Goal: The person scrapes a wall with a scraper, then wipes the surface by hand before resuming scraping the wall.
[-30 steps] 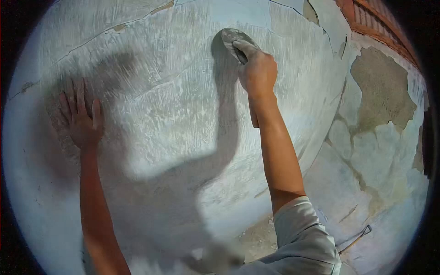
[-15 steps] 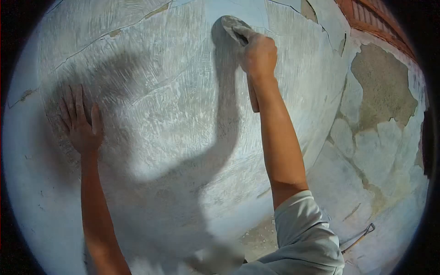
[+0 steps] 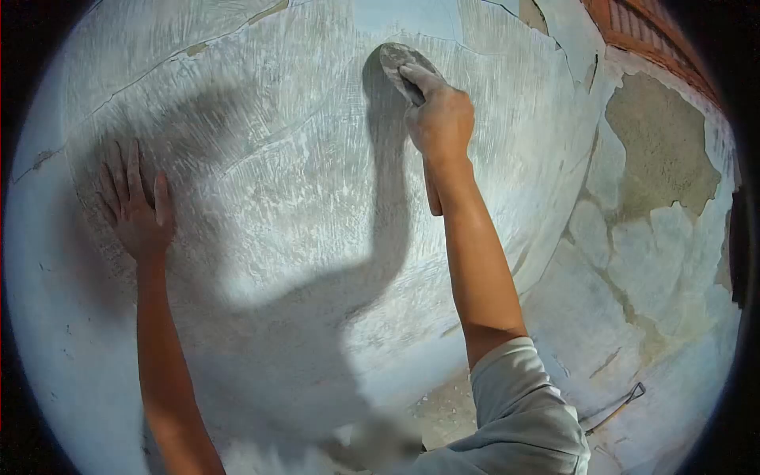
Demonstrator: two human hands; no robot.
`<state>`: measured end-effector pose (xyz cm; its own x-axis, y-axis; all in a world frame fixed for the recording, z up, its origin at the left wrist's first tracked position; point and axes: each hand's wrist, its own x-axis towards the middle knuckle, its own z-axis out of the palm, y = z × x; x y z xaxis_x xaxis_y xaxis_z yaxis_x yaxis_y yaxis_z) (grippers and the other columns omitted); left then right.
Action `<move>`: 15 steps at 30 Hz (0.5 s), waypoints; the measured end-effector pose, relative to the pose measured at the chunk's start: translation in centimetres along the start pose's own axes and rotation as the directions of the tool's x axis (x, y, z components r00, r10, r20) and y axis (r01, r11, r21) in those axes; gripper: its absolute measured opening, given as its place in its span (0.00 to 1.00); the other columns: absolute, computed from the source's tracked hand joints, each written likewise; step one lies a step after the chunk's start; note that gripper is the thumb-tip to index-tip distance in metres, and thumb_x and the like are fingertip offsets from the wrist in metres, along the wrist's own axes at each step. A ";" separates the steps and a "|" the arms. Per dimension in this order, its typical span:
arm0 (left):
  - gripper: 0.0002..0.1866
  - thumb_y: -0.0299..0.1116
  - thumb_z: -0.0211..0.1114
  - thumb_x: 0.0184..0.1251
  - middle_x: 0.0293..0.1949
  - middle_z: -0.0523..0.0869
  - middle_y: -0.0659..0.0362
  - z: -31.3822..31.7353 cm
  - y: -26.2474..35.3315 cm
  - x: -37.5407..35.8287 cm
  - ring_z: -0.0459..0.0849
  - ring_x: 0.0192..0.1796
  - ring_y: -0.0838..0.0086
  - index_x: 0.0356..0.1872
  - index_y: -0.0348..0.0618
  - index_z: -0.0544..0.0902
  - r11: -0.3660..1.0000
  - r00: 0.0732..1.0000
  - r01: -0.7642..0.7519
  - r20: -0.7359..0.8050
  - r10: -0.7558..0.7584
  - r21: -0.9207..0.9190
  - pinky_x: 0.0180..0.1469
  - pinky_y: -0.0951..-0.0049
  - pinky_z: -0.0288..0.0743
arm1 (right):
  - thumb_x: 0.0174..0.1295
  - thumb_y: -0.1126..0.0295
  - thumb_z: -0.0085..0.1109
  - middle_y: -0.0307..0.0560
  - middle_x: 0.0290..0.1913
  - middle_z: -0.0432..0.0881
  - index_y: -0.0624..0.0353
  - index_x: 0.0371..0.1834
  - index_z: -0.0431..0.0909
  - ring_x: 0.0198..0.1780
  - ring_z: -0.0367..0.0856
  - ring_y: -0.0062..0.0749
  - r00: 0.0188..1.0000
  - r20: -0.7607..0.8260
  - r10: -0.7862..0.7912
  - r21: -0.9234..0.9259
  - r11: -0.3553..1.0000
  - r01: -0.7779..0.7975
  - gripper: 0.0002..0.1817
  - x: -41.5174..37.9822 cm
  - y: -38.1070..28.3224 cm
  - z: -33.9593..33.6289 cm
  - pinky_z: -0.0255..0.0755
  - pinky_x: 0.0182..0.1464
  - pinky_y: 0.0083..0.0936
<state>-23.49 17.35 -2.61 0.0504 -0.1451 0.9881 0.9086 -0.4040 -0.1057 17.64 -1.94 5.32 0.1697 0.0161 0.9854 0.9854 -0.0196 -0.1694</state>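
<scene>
Bare brown plaster (image 3: 661, 150) shows on the right where pale paint has peeled in ragged patches. Red brick (image 3: 645, 28) runs along the upper right corner. A thin wire tool (image 3: 617, 405) lies low on the right, beside rubble (image 3: 443, 412).

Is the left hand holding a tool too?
No, the left hand lies flat and empty on the wall, fingers spread, while only the right hand presses a scraper against it.
</scene>
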 end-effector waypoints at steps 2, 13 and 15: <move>0.34 0.60 0.46 0.87 0.89 0.57 0.61 0.3 -0.1 0.2 0.52 0.89 0.49 0.88 0.64 0.62 1.000 1.000 -0.002 -0.011 0.002 0.023 0.85 0.31 0.37 | 0.61 0.76 0.60 0.48 0.54 0.93 0.41 0.59 0.92 0.56 0.91 0.54 0.999 0.017 0.035 -0.034 0.999 -0.034 0.25 0.9 0.1 0.0 0.84 0.60 0.44; 0.34 0.62 0.44 0.87 0.89 0.57 0.61 0.5 -0.1 0.3 0.51 0.89 0.49 0.88 0.66 0.61 1.000 1.000 -0.013 -0.026 0.013 -0.003 0.86 0.32 0.36 | 0.63 0.76 0.60 0.50 0.54 0.93 0.39 0.60 0.91 0.55 0.91 0.56 0.989 0.070 0.128 -0.126 0.985 -0.119 0.25 3.6 -0.7 -0.9 0.84 0.60 0.46; 0.34 0.63 0.44 0.87 0.89 0.57 0.61 0.3 -0.1 0.4 0.51 0.89 0.49 0.87 0.66 0.62 1.000 0.999 -0.025 -0.026 0.025 0.000 0.86 0.32 0.36 | 0.63 0.76 0.60 0.51 0.53 0.93 0.40 0.59 0.92 0.54 0.91 0.57 0.988 0.069 0.141 -0.120 0.984 -0.132 0.24 4.7 -0.9 -1.0 0.84 0.59 0.46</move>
<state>-23.43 17.60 -2.12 0.0627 -0.1787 0.9819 0.9069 -0.4005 -0.1308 17.53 -2.82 10.07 0.3073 0.0822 0.9481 0.9453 -0.1409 -0.2942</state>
